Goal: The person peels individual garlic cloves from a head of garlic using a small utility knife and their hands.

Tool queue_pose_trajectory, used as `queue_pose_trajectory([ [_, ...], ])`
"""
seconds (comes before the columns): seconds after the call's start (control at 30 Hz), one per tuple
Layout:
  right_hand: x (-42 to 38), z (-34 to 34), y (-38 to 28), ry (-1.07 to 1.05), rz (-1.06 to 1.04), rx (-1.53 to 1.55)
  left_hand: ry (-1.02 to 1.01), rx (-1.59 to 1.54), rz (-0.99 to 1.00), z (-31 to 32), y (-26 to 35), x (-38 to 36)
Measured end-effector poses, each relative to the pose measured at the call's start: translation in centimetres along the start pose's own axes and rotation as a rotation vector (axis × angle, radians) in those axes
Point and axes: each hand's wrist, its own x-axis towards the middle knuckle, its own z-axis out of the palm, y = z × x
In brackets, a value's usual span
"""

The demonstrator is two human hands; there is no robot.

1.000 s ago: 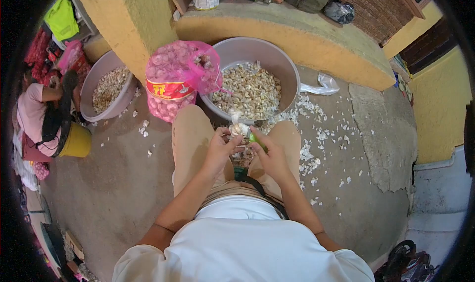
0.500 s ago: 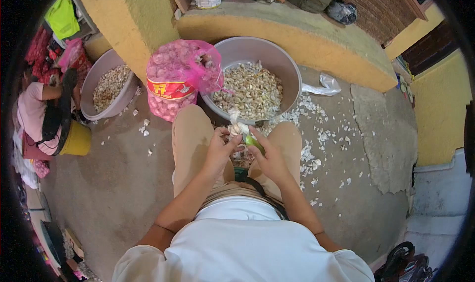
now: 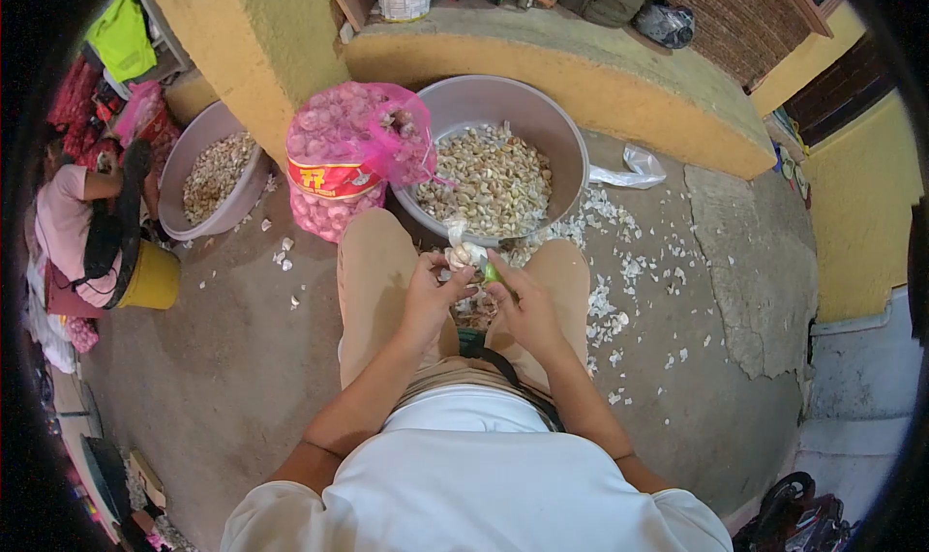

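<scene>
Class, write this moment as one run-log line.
left hand: holds garlic bulb | right hand: holds green tool, near bulb | pink mesh sack: beside large basin

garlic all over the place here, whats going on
Someone seated holds a garlic bulb in the left hand and a green-handled tool, perhaps a small knife, in the right hand, seemingly working on the bulb. Before them, a large basin holds many loose cloves, beside a pink mesh bag full of bulbs. Papery scraps litter the floor. Off to the left, another person sits near a second basin of cloves.
</scene>
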Motion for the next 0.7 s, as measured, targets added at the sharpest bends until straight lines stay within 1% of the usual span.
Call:
queue_pose_trajectory([
  [0.2,-0.23,0.26,0.29,0.050,-0.123,-0.019,0.003,-0.031,-0.003,0.14,0.14,-0.12],
  [0.4,-0.29,-0.08,-0.31,0.019,-0.051,-0.049,-0.004,-0.035,-0.003,0.20,0.28,-0.03],
  [0.5,-0.25,0.14,0.04,0.066,-0.121,-0.055,0.002,-0.031,-0.002,0.23,0.31,0.00],
  [0.6,-0.16,-0.21,-0.19,0.024,-0.036,-0.036,-0.003,-0.018,0.007,0.14,0.30,0.04],
  [0.7,-0.15,-0.06,0.33,0.077,-0.117,-0.031,-0.010,-0.027,0.009,0.22,0.37,-0.06],
])
